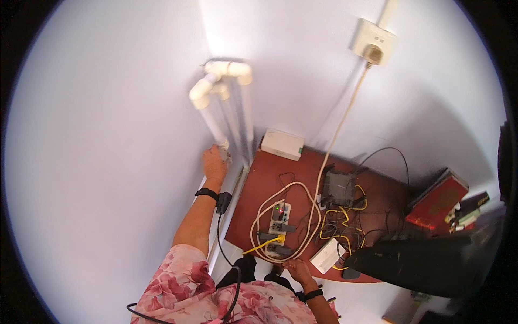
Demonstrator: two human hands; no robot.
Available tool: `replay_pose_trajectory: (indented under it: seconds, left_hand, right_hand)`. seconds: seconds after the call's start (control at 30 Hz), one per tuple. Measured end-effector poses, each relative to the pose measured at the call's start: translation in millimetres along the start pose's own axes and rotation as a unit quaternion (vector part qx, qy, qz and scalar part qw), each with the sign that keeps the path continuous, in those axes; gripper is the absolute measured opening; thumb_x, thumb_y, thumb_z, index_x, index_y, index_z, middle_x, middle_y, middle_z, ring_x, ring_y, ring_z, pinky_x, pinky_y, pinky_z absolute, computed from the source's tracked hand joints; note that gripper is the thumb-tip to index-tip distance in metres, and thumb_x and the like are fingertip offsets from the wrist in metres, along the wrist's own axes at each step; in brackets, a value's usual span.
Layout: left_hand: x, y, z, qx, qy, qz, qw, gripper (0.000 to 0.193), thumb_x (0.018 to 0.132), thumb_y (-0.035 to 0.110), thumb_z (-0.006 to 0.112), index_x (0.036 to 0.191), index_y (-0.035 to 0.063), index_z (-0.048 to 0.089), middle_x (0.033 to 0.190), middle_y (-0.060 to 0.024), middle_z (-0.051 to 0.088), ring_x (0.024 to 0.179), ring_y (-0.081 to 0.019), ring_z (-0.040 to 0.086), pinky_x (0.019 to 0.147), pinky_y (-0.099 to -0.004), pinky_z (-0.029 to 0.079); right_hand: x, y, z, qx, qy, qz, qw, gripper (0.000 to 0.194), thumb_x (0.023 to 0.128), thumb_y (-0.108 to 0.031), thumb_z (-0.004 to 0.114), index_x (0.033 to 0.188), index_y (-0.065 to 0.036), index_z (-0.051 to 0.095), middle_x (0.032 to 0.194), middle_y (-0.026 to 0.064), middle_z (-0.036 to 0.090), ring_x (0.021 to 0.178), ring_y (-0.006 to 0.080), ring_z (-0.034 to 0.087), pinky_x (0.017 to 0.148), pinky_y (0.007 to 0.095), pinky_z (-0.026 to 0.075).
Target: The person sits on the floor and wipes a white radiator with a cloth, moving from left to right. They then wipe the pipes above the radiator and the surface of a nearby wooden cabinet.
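My left hand [214, 162] is raised at the white plastic pipes [210, 121] in the wall corner, its fingers closed around a crumpled grey cloth [225, 154] pressed to the lower part of the front pipe. Lower down, my right hand [298, 270] is at the front edge of a red-brown table [247, 218], beside the coiled white cable [297, 257]; whether its fingers grip anything cannot be told. Just above that hand lies a power strip [284, 214] with several plugs and a yellow cord in it.
A black router [339, 188], tangled cables, a white device [327, 255] and a white box [282, 144] are on the table. A black monitor [412, 259] and a red box [439, 200] stand at right. The white cable rises to a wall socket [374, 42].
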State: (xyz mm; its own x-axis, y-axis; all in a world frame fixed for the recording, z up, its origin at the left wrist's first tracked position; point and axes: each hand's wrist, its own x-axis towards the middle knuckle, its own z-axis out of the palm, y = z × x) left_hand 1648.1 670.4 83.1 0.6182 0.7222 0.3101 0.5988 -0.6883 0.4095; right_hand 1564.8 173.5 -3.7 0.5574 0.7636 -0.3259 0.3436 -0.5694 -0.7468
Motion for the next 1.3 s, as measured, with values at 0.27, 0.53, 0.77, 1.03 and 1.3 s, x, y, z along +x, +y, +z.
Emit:
replay_pose_trajectory:
  seconds: [0.27,0.53,0.77,1.03,1.3]
  left_hand:
    - [-174.8,-58.3,-105.6,0.082,-0.008,0.014,0.997,0.056,0.080,0.003,0.065,0.133,0.0062,0.049,0.123,-0.0202,0.052,0.113,-0.0401,0.053,0.094,-0.0486,0.045]
    - [-375.3,-107.2,-213.1,0.152,0.035,-0.096,0.983,0.048,0.077,0.002,0.066,0.123,0.0062,0.056,0.121,-0.0196,0.054,0.108,-0.0391,0.054,0.092,-0.0478,0.044]
    - [-498.2,-133.7,-283.9,0.231,0.048,-0.191,0.953,0.042,0.076,0.004,0.065,0.117,0.0088,0.059,0.117,-0.0138,0.057,0.112,-0.0333,0.055,0.093,-0.0463,0.043]
    - [-587.9,-156.6,-310.4,0.255,0.133,-0.304,0.908,0.049,0.071,-0.002,0.067,0.118,0.0064,0.056,0.119,-0.0185,0.054,0.117,-0.0397,0.050,0.099,-0.0498,0.040]
    - [-423.4,-138.5,-220.7,0.155,0.038,-0.110,0.981,0.050,0.074,-0.005,0.063,0.123,0.0020,0.054,0.120,-0.0231,0.052,0.114,-0.0419,0.050,0.100,-0.0489,0.041]
  right_hand:
    - [7.2,13.4,-14.4,0.030,-0.073,-0.030,0.996,0.017,0.093,-0.015,0.062,0.102,-0.006,0.072,0.091,0.0097,0.075,0.086,0.0232,0.071,0.078,0.0344,0.055]
    - [21.0,36.7,-15.8,0.044,-0.150,-0.026,0.987,0.016,0.090,-0.006,0.062,0.103,-0.001,0.070,0.089,0.0087,0.074,0.084,0.0165,0.071,0.079,0.0293,0.054]
    - [24.8,36.6,-18.4,0.092,-0.170,-0.009,0.981,0.017,0.091,-0.006,0.061,0.104,-0.001,0.070,0.091,0.0093,0.073,0.085,0.0173,0.070,0.079,0.0302,0.054]
    - [17.7,44.0,-11.9,0.154,-0.132,-0.033,0.979,0.019,0.090,-0.011,0.061,0.103,0.000,0.070,0.088,0.0082,0.073,0.084,0.0168,0.070,0.077,0.0309,0.054]
    - [15.3,41.3,-8.5,0.084,-0.118,-0.060,0.988,0.017,0.090,-0.008,0.062,0.105,-0.002,0.070,0.084,0.0078,0.072,0.079,0.0148,0.068,0.074,0.0296,0.054]
